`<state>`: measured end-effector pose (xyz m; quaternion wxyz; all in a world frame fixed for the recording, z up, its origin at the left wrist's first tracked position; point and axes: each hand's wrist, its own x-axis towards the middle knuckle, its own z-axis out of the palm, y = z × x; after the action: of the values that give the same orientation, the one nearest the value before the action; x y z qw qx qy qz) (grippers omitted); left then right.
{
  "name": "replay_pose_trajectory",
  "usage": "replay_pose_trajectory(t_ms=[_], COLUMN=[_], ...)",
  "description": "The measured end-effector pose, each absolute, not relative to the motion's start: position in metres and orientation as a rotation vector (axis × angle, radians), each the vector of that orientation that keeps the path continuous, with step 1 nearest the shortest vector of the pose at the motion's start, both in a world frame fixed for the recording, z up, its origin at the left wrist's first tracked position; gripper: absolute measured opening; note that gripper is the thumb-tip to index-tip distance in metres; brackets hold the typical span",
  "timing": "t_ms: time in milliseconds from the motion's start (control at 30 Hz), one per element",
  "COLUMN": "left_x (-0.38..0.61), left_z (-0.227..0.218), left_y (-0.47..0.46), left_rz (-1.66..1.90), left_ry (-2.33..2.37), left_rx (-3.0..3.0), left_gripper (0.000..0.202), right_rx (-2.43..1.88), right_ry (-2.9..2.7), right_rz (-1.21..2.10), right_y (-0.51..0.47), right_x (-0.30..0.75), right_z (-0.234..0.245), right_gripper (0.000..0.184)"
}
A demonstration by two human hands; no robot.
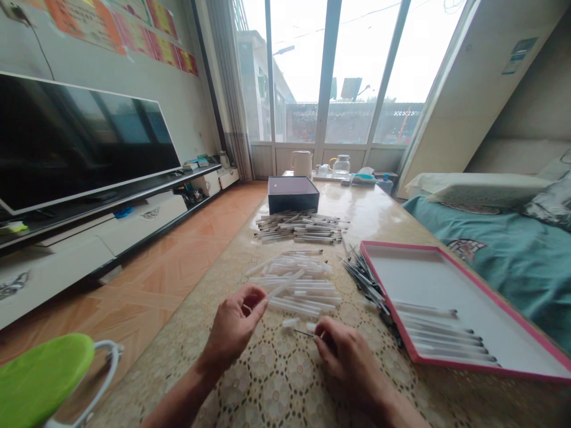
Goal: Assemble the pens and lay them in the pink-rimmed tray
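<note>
My left hand pinches one end of a translucent plastic tube, which slants up to the right over a pile of similar tubes. Closer to me, my right hand is closed on a thin dark rod whose narrow end points left; its other end is hidden in the fingers. Two short clear pieces lie by that end. To the right, a heap of thin dark rods lies against a pink-rimmed white box lid. Several dark-ended clear sticks lie in a row inside the lid.
Beyond the tubes is a pile of dark-tipped sticks before a dark box. A kettle and glass jug stand at the table's far end. A green stool is at lower left, a bed or sofa at right.
</note>
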<state>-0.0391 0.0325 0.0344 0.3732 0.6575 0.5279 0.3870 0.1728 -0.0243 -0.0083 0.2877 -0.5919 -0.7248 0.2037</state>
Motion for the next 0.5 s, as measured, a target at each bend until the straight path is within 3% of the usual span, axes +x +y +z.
replay_pose_trajectory(t_ms=[200, 500], left_x=[-0.03, -0.01], left_z=[0.027, 0.003], left_y=[0.017, 0.008], left_rz=[1.258, 1.394], left_ry=[1.027, 1.148], left_rx=[0.617, 0.502], left_gripper=[0.014, 0.006], right_rx=[-1.661, -1.51], right_ry=[-1.772, -1.766], right_rz=[0.457, 0.525], right_y=[-0.021, -0.029], right_x=[0.19, 0.192], right_z=[0.0, 0.017], right_gripper=[0.018, 0.021])
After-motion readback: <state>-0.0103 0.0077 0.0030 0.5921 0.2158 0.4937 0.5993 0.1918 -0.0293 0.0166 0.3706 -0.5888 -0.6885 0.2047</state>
